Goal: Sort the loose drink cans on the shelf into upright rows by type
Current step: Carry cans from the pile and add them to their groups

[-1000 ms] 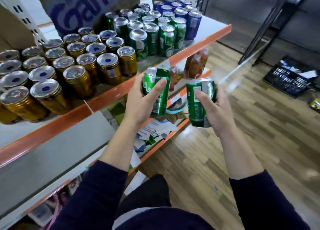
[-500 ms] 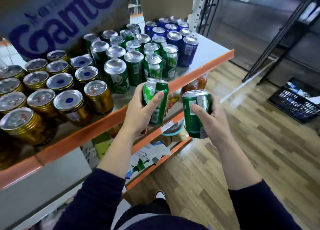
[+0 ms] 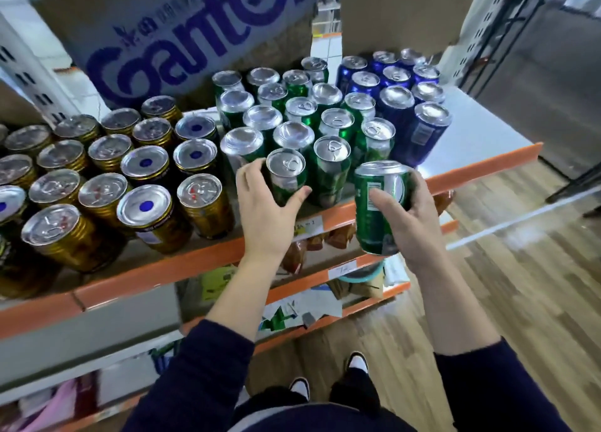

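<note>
your left hand (image 3: 263, 207) curls its fingers round a green can (image 3: 286, 178), upright at the front of the green rows (image 3: 335, 122) on the shelf (image 3: 471, 129) at centre frame, while your right hand (image 3: 413, 217) grips a second green can (image 3: 379, 207) just right of it, in front of the shelf's orange edge.

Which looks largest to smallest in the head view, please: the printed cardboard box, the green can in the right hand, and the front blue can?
1. Printed cardboard box.
2. Green can in the right hand.
3. Front blue can; it stands farther away, so the cans may match.
</note>
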Available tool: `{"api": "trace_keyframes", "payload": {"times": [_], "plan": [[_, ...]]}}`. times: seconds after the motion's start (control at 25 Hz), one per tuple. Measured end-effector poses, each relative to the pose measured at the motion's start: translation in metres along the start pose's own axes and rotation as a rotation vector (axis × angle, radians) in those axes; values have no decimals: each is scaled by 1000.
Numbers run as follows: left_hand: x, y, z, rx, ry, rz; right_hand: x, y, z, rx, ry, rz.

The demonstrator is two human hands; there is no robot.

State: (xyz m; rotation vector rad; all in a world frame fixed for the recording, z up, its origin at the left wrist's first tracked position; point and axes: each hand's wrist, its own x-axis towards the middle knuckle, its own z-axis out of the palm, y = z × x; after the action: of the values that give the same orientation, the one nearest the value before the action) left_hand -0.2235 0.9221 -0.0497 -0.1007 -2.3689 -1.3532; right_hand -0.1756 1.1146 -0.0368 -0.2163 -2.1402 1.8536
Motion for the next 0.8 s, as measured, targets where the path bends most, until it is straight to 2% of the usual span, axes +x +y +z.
{"api": "trace_keyframes", "payload": {"times": [0.16,0.44,0.8], "plan": [[-4,-1,14,9,123,-3,30,8,-16,-24,-91,-25],[-6,8,29,231,253,-53,68,8,-43,39,-210,-58],[-9,13,35,268,287,-53,75,14,-40,1,-332,-65]]}}
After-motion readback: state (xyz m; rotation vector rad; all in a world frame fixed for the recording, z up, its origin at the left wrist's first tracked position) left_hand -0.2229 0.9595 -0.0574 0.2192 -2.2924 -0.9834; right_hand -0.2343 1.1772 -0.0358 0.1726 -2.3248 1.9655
